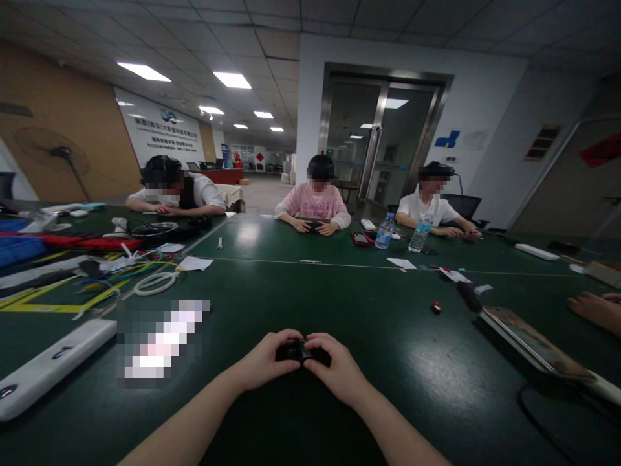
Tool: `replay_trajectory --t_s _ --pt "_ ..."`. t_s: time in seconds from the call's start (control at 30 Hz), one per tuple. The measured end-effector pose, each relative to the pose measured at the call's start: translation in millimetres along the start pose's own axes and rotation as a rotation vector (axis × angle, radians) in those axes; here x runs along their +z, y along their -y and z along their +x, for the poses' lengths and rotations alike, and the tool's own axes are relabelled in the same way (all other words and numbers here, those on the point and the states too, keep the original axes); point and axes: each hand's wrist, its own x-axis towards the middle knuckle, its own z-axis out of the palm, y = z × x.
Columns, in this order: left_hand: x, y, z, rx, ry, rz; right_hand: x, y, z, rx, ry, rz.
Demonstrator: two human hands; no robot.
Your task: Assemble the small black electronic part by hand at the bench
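A small black object (301, 351) with a shiny surface is held between my two hands, just above the green table (349, 298). Fingers and thumb of my left hand (266, 358) pinch its left end. On its right end, my right hand (337, 366) closes in the same way. The fingers cover much of the object, so I cannot make out its kind. A blurred-out phone-like shape (167, 340) lies left of my left hand. Farther off to the right of my right hand sits a small red and black item (436, 307).
A long white case (53, 366) lies at the left, near cables and a coiled white cord (156, 283). At right, a phone (533, 340) rests on a white block. Two water bottles (385, 232) stand ahead. Three people sit across; another person's hand (596, 310) shows at right.
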Motion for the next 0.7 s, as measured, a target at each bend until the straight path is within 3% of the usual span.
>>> replay_trajectory --t_s 0.33,0.7 --pt "-1.3 -14.5 -1.0 -0.013 0.001 -0.025 -0.9 5.2 -1.6 0.044 -0.002 0.008" --pt "1.2 -2.9 0.3 -0.056 -0.01 -0.04 -7.8 5.6 0.9 0.086 -0.123 0.04"
